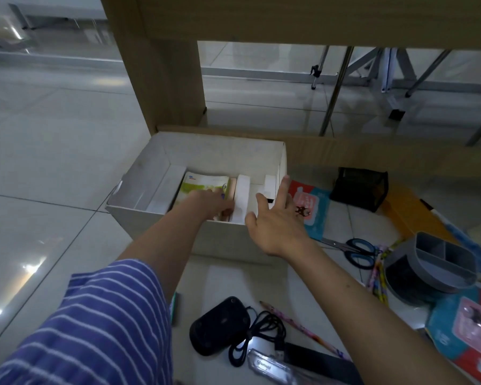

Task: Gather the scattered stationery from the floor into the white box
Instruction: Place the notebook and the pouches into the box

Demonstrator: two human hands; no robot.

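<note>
The white box (pixel 139 215) stands open on the tiled floor under a wooden desk. Inside it lie a green-covered book (pixel 203 183) and white dividers (pixel 240 195). My left hand (pixel 214 202) reaches down into the box and rests on the book, its fingers blurred and partly hidden by the box wall. My right hand (pixel 275 218) hovers over the box's right front corner with fingers spread, holding nothing. Around the box lie blue-handled scissors (pixel 357 252), a pink pencil (pixel 303 329), a black mouse (pixel 220 325) with its cable, and two red-and-blue booklets (pixel 314 207).
A black mesh holder (pixel 358 187) and a grey desk organiser (pixel 431 270) sit to the right. An orange envelope (pixel 408 215) lies beside them. The wooden desk leg (pixel 161 79) stands behind the box, with metal stand legs (pixel 336 87) further back. A clear ruler (pixel 272 368) lies near the bottom.
</note>
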